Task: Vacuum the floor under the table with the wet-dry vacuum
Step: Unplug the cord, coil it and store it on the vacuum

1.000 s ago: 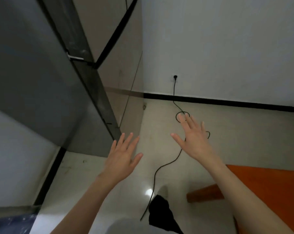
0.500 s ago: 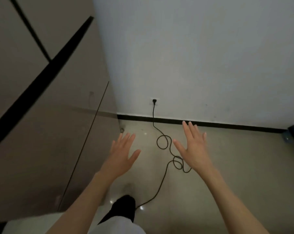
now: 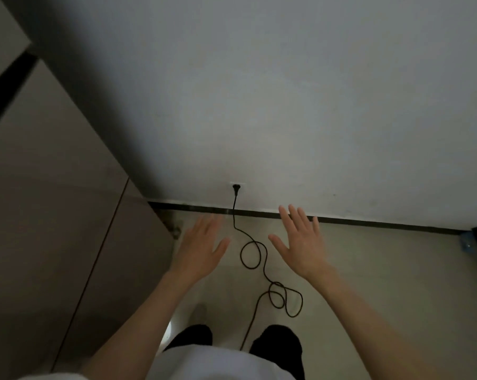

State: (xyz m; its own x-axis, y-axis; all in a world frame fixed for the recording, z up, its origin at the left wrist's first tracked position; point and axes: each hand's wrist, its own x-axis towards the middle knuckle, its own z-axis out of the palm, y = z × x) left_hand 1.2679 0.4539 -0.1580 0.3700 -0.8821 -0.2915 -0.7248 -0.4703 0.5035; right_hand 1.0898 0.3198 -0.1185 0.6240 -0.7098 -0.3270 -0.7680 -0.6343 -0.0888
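A black power cord (image 3: 255, 255) runs from a plug (image 3: 235, 188) in a low wall socket down across the pale floor, looping twice before passing between my feet. My left hand (image 3: 201, 249) is stretched out flat, fingers spread, to the left of the cord and holding nothing. My right hand (image 3: 300, 244) is also flat and spread, to the right of the cord's upper loop, empty. Both hover above the floor, short of the wall. The vacuum itself and the table are out of view.
A white wall (image 3: 286, 105) with a black skirting strip (image 3: 368, 222) faces me close ahead. A beige panelled surface (image 3: 53, 215) stands on the left. A dark object with a blue part (image 3: 470, 242) sits at the right edge.
I have walked toward the wall socket; it and the cord loops are now closer. The orange table and grey door have left the view. Both hands stay open and raised.
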